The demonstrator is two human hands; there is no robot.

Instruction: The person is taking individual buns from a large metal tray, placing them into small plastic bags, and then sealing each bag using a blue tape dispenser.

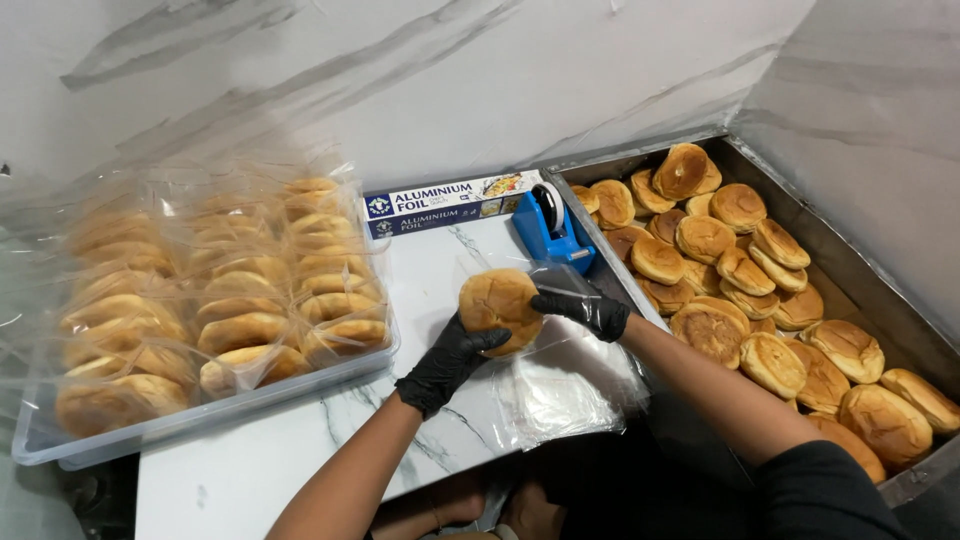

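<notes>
Both hands, left hand (450, 360) and right hand (590, 310), wear thin black gloves of a rubbery, faintly shiny look; the bun (500, 300) they grip has a matt, golden-brown crust, slightly wrinkled; the bag (560, 285) around it is clear, glossy plastic film, as is the stack of bags (565, 390) at lower centre; the tabletop (250, 460) is smooth, polished white marble with grey veins, like the wall (450, 70) at the top of the frame; the tray (850, 265) at right is dull grey metal; the tray (200, 425) at left is translucent plastic; the tape dispenser (555, 230) is glossy blue plastic; the foil box (450, 200) is printed cardboard.
</notes>
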